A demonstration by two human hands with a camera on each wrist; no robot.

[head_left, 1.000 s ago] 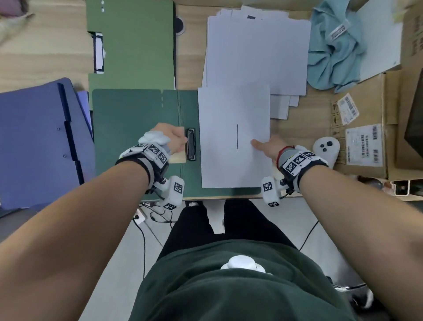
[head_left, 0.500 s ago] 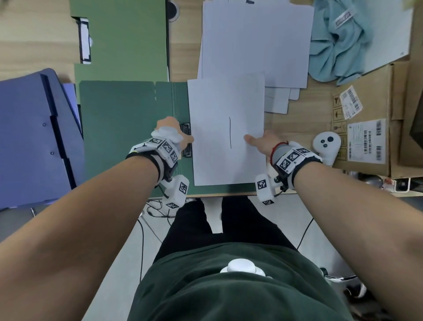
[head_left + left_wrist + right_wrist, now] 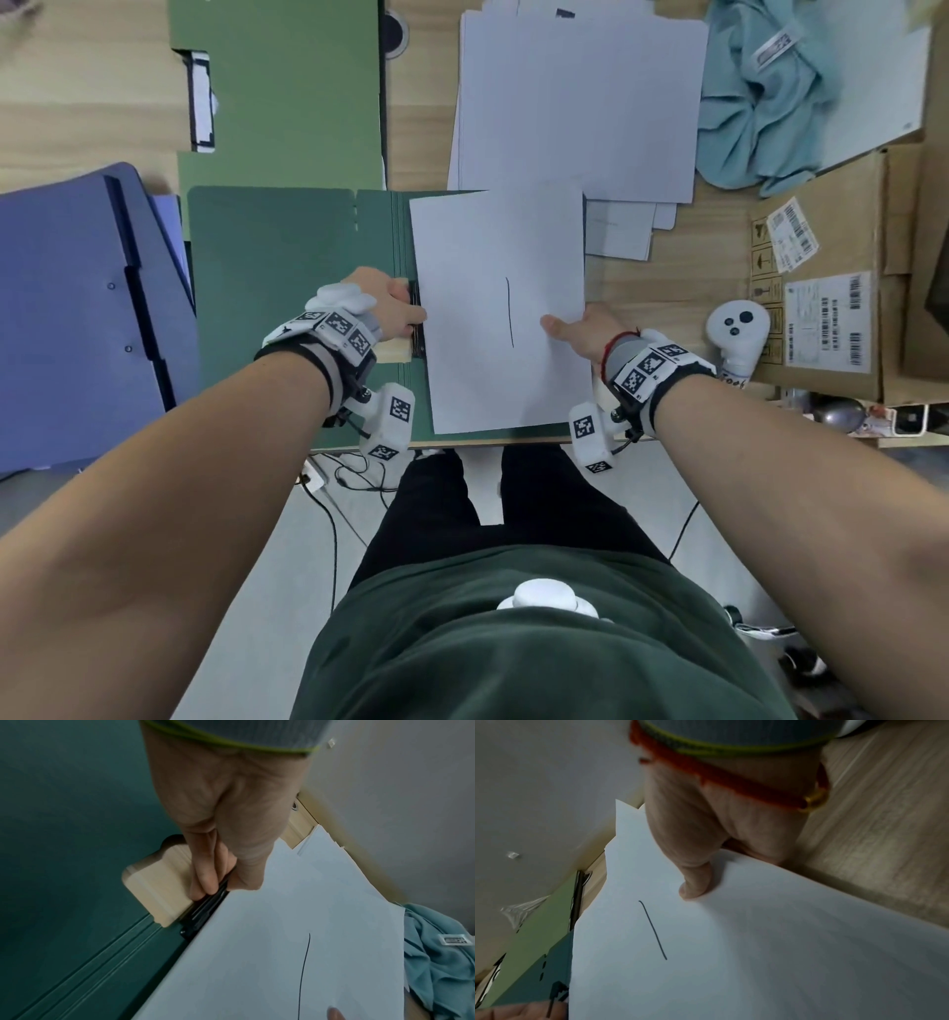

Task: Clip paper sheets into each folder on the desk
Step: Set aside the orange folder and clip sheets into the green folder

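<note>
— Fingers [image 3: 205,878] first: what is the left hand [image 3: 390,308] doing?
— They are curled, pinching the black spring clip [image 3: 203,914] on the dark green folder [image 3: 287,288], beside a pale wooden block [image 3: 156,888] that lies on the folder.
— And the right hand [image 3: 585,334]?
— Its thumb [image 3: 695,884] presses on top of a white paper sheet [image 3: 493,318] marked with one black line; the other fingers are tucked under the sheet's right edge, so it is pinching the sheet.
— Where does the sheet lie?
— On the folder's right half, its left edge right at the clip.
— Around that?
— A stack of white paper [image 3: 580,97] farther back on the tabletop [image 3: 87,108], a light green folder [image 3: 292,87], a blue folder [image 3: 72,318] to the left, a teal cloth [image 3: 760,97], a cardboard box [image 3: 821,288] and a white controller [image 3: 737,329].
</note>
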